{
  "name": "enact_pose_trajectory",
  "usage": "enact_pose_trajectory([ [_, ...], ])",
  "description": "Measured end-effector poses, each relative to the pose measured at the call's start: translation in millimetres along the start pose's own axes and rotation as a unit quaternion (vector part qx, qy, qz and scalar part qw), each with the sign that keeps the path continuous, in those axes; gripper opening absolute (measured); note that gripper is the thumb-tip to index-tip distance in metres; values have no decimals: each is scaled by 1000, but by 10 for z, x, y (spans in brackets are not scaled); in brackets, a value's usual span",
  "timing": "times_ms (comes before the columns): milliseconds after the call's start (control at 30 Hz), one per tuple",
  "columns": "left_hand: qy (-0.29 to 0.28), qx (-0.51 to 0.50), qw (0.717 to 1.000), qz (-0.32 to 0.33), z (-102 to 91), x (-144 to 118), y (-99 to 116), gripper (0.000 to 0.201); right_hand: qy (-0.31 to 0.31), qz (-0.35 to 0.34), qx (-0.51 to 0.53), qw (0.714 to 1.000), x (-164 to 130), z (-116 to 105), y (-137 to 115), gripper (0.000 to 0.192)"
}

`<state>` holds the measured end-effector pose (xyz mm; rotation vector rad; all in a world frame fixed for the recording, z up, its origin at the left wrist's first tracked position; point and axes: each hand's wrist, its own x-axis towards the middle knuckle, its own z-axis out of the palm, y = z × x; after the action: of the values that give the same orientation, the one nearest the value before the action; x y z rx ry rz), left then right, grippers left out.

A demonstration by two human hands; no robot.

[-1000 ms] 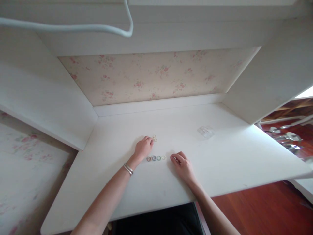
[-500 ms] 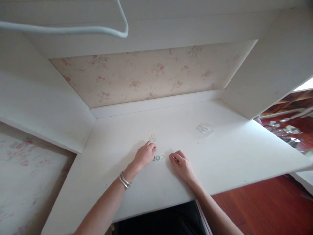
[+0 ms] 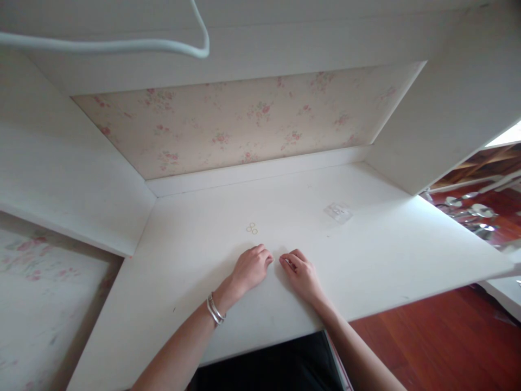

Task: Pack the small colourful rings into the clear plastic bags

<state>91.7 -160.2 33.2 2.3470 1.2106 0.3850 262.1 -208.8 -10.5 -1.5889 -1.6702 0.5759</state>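
My left hand (image 3: 253, 266), with silver bangles (image 3: 215, 309) at its wrist, is low over the white desktop (image 3: 195, 233), fingers curled together at the tips. Whatever it may pinch is too small or hidden to make out. Just right of it, my right hand (image 3: 300, 271) rests on the desk with thumb and forefinger closed; its contents cannot be made out either. The fingertips of both hands face each other across a small gap. Beyond my left hand lie three thin yellowish rings (image 3: 252, 228) in a cluster. The row of rings seen earlier is hidden by my left hand.
A clear plastic packet (image 3: 338, 212) lies on the desk at the right rear. White side panels and a flowered back wall (image 3: 260, 122) enclose the desk. A white cable (image 3: 163, 48) hangs across the upper left. Shiny metal items (image 3: 482, 212) stand beyond the right edge.
My left hand has moved right, closer to my right hand, and now covers the row of rings. My right hand has stayed nearly in place. The view has shifted slightly.
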Motion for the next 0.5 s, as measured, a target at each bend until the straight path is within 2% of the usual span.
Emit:
enact_pose_trajectory([
  [67, 12, -21, 1000, 6, -65, -1, -20, 20, 1, 1, -1, 1000, 1, 1, 5, 29],
  [133, 49, -48, 998, -1, -165, -5, -82, 19, -1, 2, -5, 1000, 2, 0, 7, 29],
  [300, 164, -93, 979, -71, -389, -88, -422, 20, -14, -8, -29, 999, -7, -4, -9, 29],
  [400, 178, -123, 968, -127, -384, -214, -666, 22, -26, -17, -45, 999, -1, 7, -21, 29],
  [500, 188, -154, 953, -182, -300, -358, -856, 27, -40, -10, -59, 997, 62, 22, -43, 30],
])
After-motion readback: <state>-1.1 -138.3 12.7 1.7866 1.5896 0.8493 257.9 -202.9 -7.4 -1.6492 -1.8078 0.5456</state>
